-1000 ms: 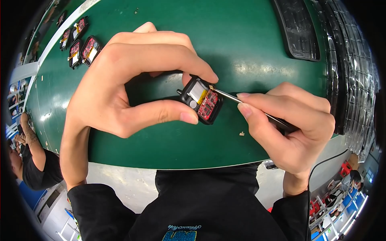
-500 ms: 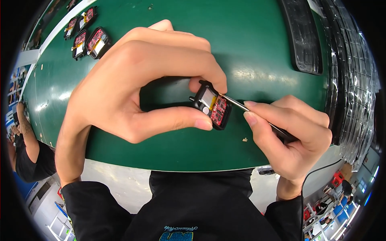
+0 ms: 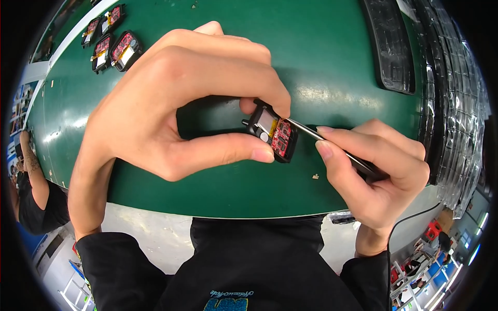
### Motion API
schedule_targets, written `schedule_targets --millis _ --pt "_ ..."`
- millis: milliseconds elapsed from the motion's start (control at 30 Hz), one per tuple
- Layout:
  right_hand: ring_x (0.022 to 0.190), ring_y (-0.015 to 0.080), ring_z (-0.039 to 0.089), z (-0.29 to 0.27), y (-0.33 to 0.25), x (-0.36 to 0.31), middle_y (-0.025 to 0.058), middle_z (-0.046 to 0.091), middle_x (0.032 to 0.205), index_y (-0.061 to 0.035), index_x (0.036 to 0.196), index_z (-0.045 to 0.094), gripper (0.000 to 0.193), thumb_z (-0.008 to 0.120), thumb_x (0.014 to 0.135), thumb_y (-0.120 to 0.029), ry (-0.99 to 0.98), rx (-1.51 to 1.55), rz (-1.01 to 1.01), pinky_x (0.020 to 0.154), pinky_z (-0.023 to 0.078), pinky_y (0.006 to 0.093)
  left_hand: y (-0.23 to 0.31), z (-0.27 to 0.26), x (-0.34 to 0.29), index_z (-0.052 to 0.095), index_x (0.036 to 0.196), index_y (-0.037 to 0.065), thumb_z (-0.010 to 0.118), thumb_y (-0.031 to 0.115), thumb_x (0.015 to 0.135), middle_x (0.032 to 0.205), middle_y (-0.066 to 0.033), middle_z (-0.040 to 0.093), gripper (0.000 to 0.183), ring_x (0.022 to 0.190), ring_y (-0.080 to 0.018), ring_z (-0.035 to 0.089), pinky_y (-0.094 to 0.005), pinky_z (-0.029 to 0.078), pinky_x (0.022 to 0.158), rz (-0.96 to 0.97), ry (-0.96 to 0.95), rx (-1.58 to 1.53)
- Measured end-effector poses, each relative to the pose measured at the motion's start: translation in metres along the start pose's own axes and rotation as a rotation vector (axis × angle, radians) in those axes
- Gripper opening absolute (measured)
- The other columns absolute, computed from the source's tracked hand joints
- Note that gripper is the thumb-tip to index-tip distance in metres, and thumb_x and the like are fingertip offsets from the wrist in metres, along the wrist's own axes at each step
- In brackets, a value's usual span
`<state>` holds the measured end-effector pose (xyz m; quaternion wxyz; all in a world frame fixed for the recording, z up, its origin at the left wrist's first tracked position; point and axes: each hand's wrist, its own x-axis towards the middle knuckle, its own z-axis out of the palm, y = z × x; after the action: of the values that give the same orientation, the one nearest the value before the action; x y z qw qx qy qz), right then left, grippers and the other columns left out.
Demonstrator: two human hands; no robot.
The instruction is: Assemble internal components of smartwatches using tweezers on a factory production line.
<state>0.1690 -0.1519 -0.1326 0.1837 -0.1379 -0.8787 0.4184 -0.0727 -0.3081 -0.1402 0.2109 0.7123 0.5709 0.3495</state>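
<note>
Between thumb and fingers, my left hand (image 3: 181,103) grips a small black device housing (image 3: 272,132) by its edges, tilted above the green table. Its open side shows a red circuit board (image 3: 281,137), a silver battery-like block, a strip of yellow tape and a round pale disc. My right hand (image 3: 376,173) pinches slim metal tweezers (image 3: 306,129). Their tip meets the housing's upper right edge, close to the red board and my left index finger. Whether the tip holds anything is too small to tell.
Several similar open housings (image 3: 124,51) lie at the table's far left. A black tray (image 3: 389,46) rests at the far right, beside a tall stack of clear plastic trays (image 3: 456,114). Another person's arm (image 3: 35,168) shows at the left edge.
The housing and both hands keep nearly the same pose. The tweezer tip has shifted slightly along the housing's edge, and the whole view has moved a little.
</note>
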Motion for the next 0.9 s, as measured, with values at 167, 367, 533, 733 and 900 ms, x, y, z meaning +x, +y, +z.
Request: schedule_targets --millis 167,367,533,733,900 --pt "0.06 0.0118 0.065 0.0 -0.001 -0.001 0.0097 0.075 0.074 0.0057 0.099 0.086 0.021 0.083 0.078 0.01 -0.014 0.012 -0.001 0.057 0.045 0.0244 0.002 -0.002 0.0 0.082 0.104 0.002 0.093 0.037 0.069 0.087 -0.0081 0.077 0.05 0.075 -0.0228 0.067 -0.0366 0.037 0.074 -0.015 -0.005 0.0" --pt "0.06 0.0118 0.066 0.003 -0.002 0.0 0.0102 0.075 0.074 0.0061 0.098 0.086 0.02 0.083 0.079 0.011 -0.02 -0.005 -0.014 0.056 0.045 0.024 0.002 -0.002 -0.002 0.081 0.104 0.001 0.093 0.038 0.069 0.088 -0.008 0.078 0.052 0.076 -0.0219 0.067 -0.036 0.037 0.074 -0.022 0.0 0.006" --pt "0.059 0.0091 0.062 0.0 -0.002 0.0 0.0089 0.073 0.073 0.0063 0.099 0.085 0.02 0.084 0.079 0.01 0.005 0.031 -0.033 0.054 0.04 0.0227 0.009 -0.009 -0.001 0.081 0.109 0.002 0.095 0.029 0.069 0.094 -0.0073 0.078 0.05 0.077 -0.022 0.067 -0.0368 0.039 0.076 -0.07 -0.044 0.017" --pt "0.051 0.003 0.054 -0.006 0.004 -0.004 0.003 0.07 0.068 0.0033 0.098 0.085 0.015 0.086 0.083 0.007 0.256 0.1 -0.013 0.048 0.037 0.0217 0.013 -0.012 0.007 0.079 0.115 0.003 0.098 0.028 0.072 0.094 -0.0065 0.074 0.053 0.083 -0.0237 0.068 -0.0375 0.043 0.079 -0.02 -0.078 0.153" --pt "0.052 0.0057 0.057 -0.012 0.008 -0.018 0.0046 0.07 0.069 0.004 0.1 0.085 0.013 0.086 0.087 0.003 0.373 0.249 0.032 0.049 0.041 0.0239 0.019 -0.004 0.015 0.082 0.111 0.003 0.104 0.027 0.069 0.087 -0.007 0.072 0.053 0.08 -0.0267 0.067 -0.0388 0.051 0.076 0.036 -0.002 0.252"
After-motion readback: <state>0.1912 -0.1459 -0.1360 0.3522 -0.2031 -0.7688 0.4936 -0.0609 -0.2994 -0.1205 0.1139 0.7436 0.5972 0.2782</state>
